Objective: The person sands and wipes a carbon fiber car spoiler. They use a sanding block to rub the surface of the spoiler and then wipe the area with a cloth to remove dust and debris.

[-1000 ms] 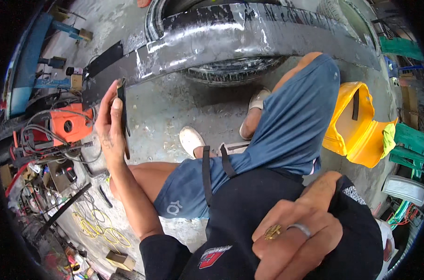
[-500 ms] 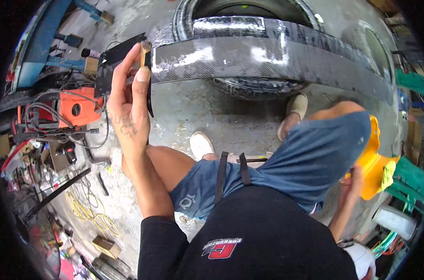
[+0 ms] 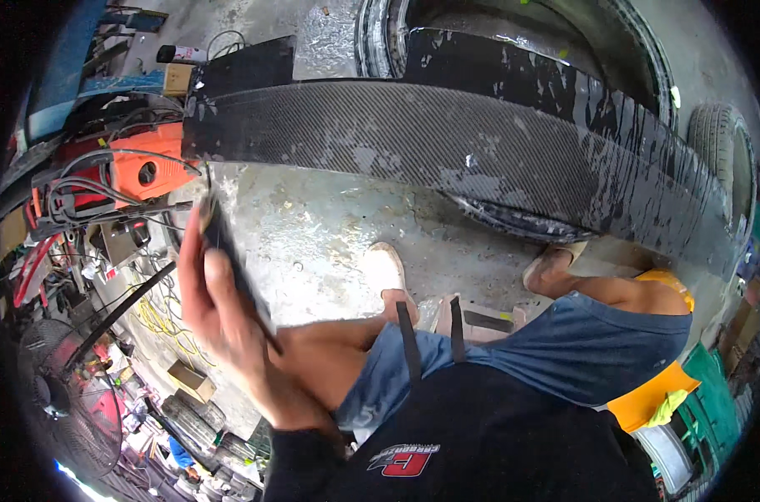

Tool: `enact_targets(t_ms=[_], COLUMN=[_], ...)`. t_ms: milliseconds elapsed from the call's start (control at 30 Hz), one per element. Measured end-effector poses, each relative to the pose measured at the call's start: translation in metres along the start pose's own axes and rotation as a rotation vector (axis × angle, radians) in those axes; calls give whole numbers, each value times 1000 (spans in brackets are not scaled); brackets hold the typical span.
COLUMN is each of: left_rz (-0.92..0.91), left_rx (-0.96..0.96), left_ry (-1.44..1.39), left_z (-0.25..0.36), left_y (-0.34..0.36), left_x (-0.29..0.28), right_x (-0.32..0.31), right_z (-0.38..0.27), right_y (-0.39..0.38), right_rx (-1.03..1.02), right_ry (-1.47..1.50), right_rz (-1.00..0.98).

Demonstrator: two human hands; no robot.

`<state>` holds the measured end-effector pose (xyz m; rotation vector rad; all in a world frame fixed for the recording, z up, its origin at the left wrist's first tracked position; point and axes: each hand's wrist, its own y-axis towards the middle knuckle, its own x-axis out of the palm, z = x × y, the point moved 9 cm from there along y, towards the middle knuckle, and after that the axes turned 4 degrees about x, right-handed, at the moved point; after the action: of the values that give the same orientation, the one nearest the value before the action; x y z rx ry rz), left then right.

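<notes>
My left hand (image 3: 221,305) is closed around a thin dark strip (image 3: 237,268), its fingers on one side and the thumb on the other. The strip stands nearly on edge and is smeared by motion. A small tan patch shows near the fingertips; its kind I cannot make out. Beyond the hand lies a long carbon-fibre panel (image 3: 380,125), wet and streaked, resting across a tyre (image 3: 380,38). Hand and strip are apart from the panel, below its left end. My right hand is out of the picture.
An orange-red machine (image 3: 150,167) with black hoses stands left of the panel. A fan (image 3: 70,376) and clutter fill the lower left. Another tyre (image 3: 719,142) stands at the right. A yellow-orange object (image 3: 647,402) and a green frame (image 3: 714,393) are at lower right.
My left hand has drawn back toward me with the dark strip, away from the panel's left end. The right hand has gone out of view. The whole view has shifted.
</notes>
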<state>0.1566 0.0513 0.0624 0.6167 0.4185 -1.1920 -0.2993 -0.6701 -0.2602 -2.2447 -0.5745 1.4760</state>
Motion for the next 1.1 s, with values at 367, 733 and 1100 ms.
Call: enact_targets(t_ms=[367, 733, 1100], left_rz=[296, 169, 102], left_rx=[-179, 88, -408], left_ry=[254, -29, -896], left_z=[47, 112, -68], left_y=[-138, -153, -248], left_x=[-85, -73, 154], right_x=[20, 96, -87], right_z=[-83, -168, -259], right_y=[40, -101, -182], right_rx=[-246, -900, -939], right_ry=[-183, -81, 456], right_rz=[-131, -550, -377])
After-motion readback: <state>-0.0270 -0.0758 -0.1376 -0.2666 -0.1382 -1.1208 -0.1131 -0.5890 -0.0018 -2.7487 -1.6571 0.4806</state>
